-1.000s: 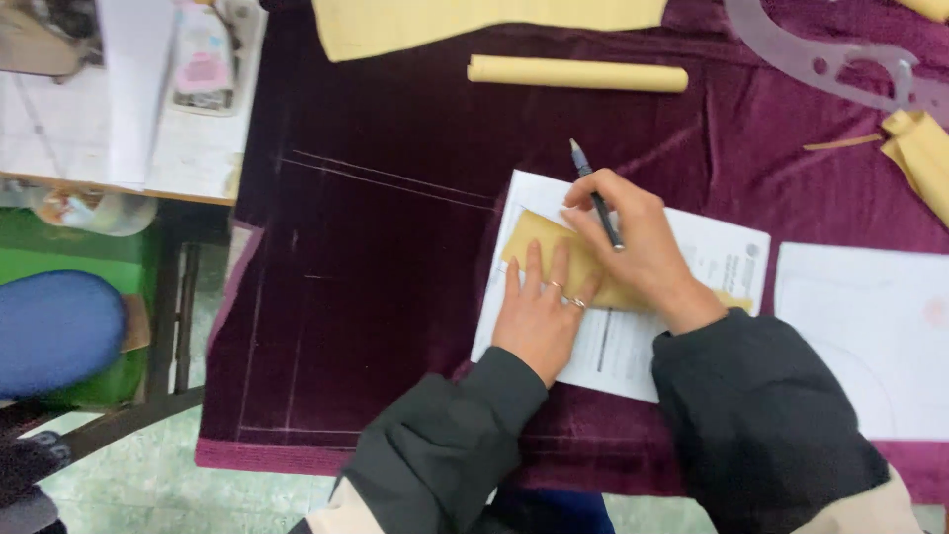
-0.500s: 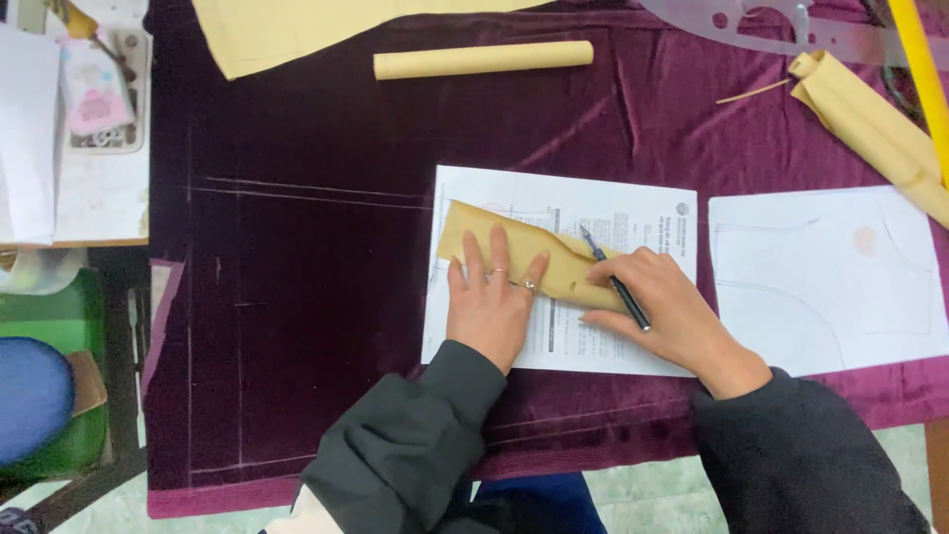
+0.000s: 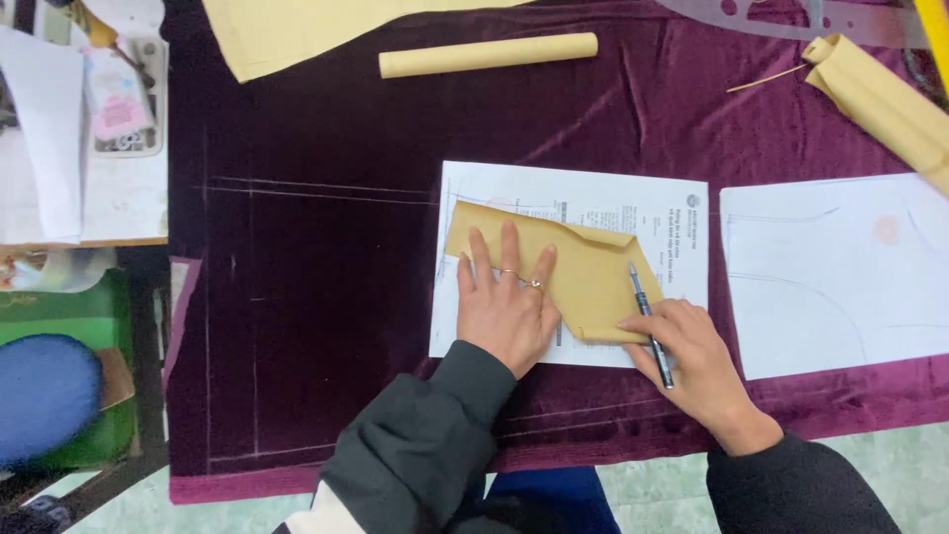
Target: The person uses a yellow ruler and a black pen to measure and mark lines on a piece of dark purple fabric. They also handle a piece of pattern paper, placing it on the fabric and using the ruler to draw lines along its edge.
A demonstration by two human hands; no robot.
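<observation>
My left hand (image 3: 506, 302) lies flat, fingers spread, on a tan paper pattern piece (image 3: 585, 269). That piece rests on a white printed sheet (image 3: 593, 198), which lies on dark purple velvet fabric (image 3: 326, 297) marked with chalk lines. My right hand (image 3: 692, 361) grips a dark pen (image 3: 647, 321), its tip at the pattern piece's right edge. Two rings show on the left hand's fingers.
A rolled tan paper tube (image 3: 489, 54) and a large tan pattern sheet (image 3: 297, 35) lie at the top. A second white sheet (image 3: 840, 272) with curved lines lies to the right, folded tan paper (image 3: 880, 94) and a clear curve ruler (image 3: 791, 18) above it. A side table (image 3: 79, 148) with papers stands at left.
My right hand has brought the pen from the pattern piece's upper edge down along its right side. The left hand stays pressed on the piece; the view has shifted.
</observation>
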